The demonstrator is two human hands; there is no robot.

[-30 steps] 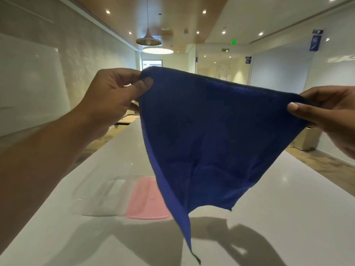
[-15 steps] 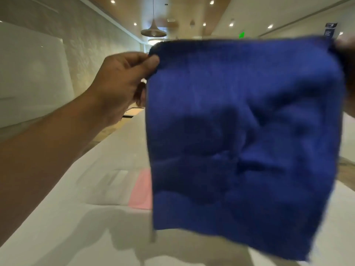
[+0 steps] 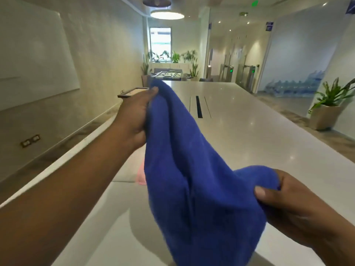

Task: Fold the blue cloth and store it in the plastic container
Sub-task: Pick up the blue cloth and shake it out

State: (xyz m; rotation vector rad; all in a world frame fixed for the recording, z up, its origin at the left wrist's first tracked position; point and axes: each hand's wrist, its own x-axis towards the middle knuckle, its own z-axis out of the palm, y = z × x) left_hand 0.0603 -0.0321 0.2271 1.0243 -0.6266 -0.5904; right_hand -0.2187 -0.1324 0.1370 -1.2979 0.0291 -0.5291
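The blue cloth (image 3: 194, 189) hangs in the air over the white table (image 3: 249, 135), sagging between both hands. My left hand (image 3: 134, 120) pinches one corner far out ahead. My right hand (image 3: 292, 206) pinches another corner low and close at the right. The clear plastic container (image 3: 124, 173) sits on the table behind the cloth and my left forearm; only a small part shows. A sliver of its pink lid (image 3: 141, 175) peeks out beside the cloth.
The long white table has a dark cable slot (image 3: 198, 106) in its middle. A potted plant (image 3: 326, 110) stands off the right side. A wooden tray (image 3: 132, 92) sits beyond my left hand. A wall runs along the left.
The cloth was held up flat and wide at face height. Now it hangs slack, with my left hand pushed forward and my right hand dropped low and near. The view has tilted down.
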